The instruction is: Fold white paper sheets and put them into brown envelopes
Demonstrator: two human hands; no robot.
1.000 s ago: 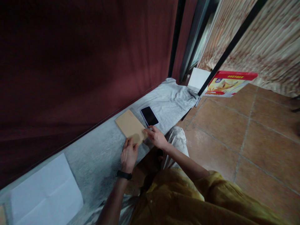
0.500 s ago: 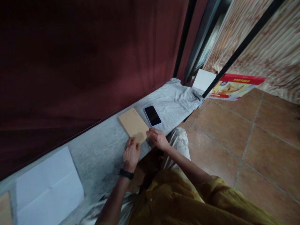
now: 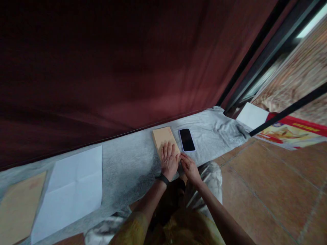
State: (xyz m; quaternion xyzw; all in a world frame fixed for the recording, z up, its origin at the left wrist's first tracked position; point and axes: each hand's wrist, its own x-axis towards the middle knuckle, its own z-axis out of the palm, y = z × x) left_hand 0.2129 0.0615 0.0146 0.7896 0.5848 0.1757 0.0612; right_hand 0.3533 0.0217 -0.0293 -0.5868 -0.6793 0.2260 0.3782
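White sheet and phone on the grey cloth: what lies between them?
In the head view, a tan packet lies on the grey cloth between the white sheet and the phone, nearer the phone, with the left hand on it.

Showing a dark red backdrop (image 3: 143, 75) across the back, sinking into near black at the upper left and catching dull light lower down. Running beneath it as a narrow tabletop (image 3: 125, 160) draped in grey cloth (image 3: 224, 127), rumpling at the right end. Rising at right in dark posts (image 3: 251, 52) beside a bright strip (image 3: 313, 23) and a ruffled, striped curtain (image 3: 304, 75). Spreading below in brown floor tiles (image 3: 276, 180).
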